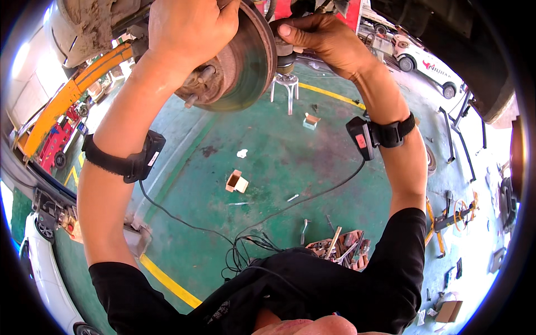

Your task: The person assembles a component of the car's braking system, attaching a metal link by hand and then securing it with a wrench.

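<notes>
A worn brake disc (254, 61) with a rusty hub and wheel studs (204, 75) hangs at the upper middle. My left hand (192, 28) is raised in front of the disc's upper left part. Its thumb shows, but its other fingers run out past the top edge, so its grip is hidden. Just right of the disc, a ball joint with a dark rubber boot (286, 61) points down. My right hand (329, 42) is at the top of this joint, thumb and fingers pressed together in a pinch. What lies between them is hidden.
An orange lift arm (78, 84) stands at the left. Below are a white stool (286, 89), an opened small box (237, 181), a tray of tools (340, 248) and loose cables (245, 243). A white car (427, 67) is parked at the far right.
</notes>
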`<state>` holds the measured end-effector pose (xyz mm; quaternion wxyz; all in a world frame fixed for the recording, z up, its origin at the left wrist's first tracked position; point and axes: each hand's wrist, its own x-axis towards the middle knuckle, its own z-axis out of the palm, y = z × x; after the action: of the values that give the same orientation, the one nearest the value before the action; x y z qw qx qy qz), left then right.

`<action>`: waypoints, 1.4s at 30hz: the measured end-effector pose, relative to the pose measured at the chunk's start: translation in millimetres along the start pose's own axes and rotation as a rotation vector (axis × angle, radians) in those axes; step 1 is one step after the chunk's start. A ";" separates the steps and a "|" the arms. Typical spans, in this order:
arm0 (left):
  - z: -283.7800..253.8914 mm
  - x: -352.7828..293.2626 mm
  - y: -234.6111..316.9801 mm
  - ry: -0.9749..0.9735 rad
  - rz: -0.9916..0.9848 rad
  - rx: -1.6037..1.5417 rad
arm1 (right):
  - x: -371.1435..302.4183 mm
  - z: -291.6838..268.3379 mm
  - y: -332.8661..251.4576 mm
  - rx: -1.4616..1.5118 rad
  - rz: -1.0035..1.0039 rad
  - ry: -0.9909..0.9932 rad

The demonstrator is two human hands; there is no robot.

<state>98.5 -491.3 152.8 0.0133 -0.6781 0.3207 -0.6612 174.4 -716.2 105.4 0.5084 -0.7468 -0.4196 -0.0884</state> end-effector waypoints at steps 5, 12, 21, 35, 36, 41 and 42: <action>2.2 -4.0 -1.1 0.000 -0.047 -0.041 | -15.4 20.8 -16.3 -0.294 0.016 0.207; -1.6 -0.9 5.5 0.004 -0.054 0.014 | 0.3 -1.8 -2.2 0.042 -0.047 -0.066; 5.0 -4.8 -1.9 0.063 -0.033 -0.014 | -10.7 8.8 -10.8 -0.091 -0.048 0.065; 2.3 -4.9 -1.9 0.051 -0.026 -0.003 | -15.1 14.4 -13.1 -0.229 -0.011 0.173; 1.5 -3.4 -1.7 0.054 -0.014 -0.002 | -15.4 13.0 -9.5 -0.137 -0.003 0.225; -17.7 8.5 24.5 -0.010 -0.142 0.007 | -40.4 16.1 -29.5 -0.044 -0.207 0.348; -24.3 12.4 31.5 -0.007 -0.183 -0.068 | -48.3 22.3 -38.5 -0.011 -0.273 0.328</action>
<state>62.3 -512.1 152.9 -0.0689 -0.7069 0.2798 -0.6459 109.7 -718.4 94.4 0.5489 -0.6615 -0.4281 -0.2790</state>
